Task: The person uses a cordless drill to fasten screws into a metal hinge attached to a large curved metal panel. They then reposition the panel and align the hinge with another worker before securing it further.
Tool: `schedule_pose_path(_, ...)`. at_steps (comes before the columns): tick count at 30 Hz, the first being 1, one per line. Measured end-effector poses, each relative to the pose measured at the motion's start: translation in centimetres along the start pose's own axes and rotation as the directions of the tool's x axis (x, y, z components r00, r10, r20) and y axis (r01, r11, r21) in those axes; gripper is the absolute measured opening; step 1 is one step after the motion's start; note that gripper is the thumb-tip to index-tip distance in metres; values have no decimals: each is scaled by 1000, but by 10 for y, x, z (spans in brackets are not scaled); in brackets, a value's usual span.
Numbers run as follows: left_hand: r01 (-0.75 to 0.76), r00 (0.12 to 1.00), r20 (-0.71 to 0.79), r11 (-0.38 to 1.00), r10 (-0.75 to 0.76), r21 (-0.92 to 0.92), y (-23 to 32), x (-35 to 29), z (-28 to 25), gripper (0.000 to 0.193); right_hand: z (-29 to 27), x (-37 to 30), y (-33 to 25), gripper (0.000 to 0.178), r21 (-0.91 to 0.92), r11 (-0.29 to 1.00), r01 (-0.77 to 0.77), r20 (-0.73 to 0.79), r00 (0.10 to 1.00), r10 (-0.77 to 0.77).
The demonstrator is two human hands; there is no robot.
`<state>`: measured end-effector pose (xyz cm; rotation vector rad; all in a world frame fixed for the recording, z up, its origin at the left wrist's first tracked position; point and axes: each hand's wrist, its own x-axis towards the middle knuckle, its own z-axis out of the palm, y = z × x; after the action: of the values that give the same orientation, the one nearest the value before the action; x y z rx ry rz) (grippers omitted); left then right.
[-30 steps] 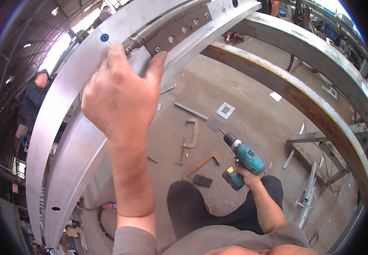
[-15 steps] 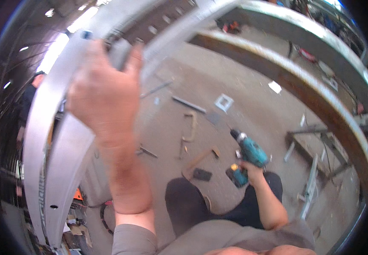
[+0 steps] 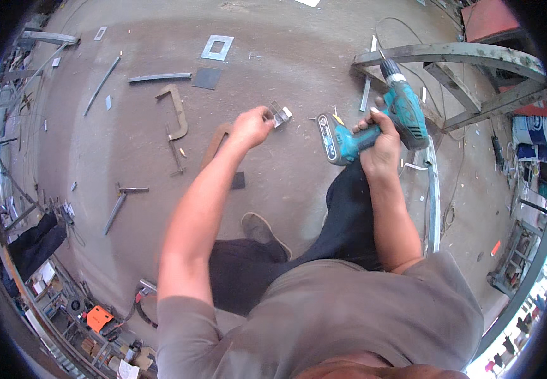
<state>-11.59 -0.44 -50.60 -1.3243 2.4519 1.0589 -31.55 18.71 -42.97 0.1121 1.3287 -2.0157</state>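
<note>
Right hand [image 3: 382,150]'s wrapped snugly round the grip of a drill [image 3: 406,112] held above the floor [image 3: 267,69], bit pointing away. Left hand [image 3: 252,129]'s fingers are curled in at a little box [image 3: 281,115], can't tell if it's gripped. Clamp [image 3: 180,110]'s lying off left, square plate [image 3: 208,47] toward the floor's far edge.

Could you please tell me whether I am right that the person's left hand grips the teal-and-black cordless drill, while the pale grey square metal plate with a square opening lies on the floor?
Not quite: the head view shows the right hand gripping the teal-and-black cordless drill. The pale grey square metal plate with a square opening does lie on the floor.
</note>
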Motion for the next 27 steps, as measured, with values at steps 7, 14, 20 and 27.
schedule_pose_path(7, -79, 991, 107, 996, 83, -36, -2, 69, 169, 48, -32, 0, -21, 17, 130, 987, -96, -146, 983, 115)
schedule_pose_path(14, -45, 998, 41, 996, 42, 77, 34, 124, 235, 32, -25, -20, -24, 20, 122, 979, -161, -161, 970, 180)
schedule_pose_path(20, -32, 999, -19, 998, 31, -58, 12, 139, 260, 29, -20, -20, -22, 28, 141, 958, -251, -72, 962, 263)
schedule_pose_path(27, 23, 1000, 24, 970, -17, -242, 31, 91, 159, 37, -23, -11, -13, 36, 15, 977, -212, 21, 977, 211)
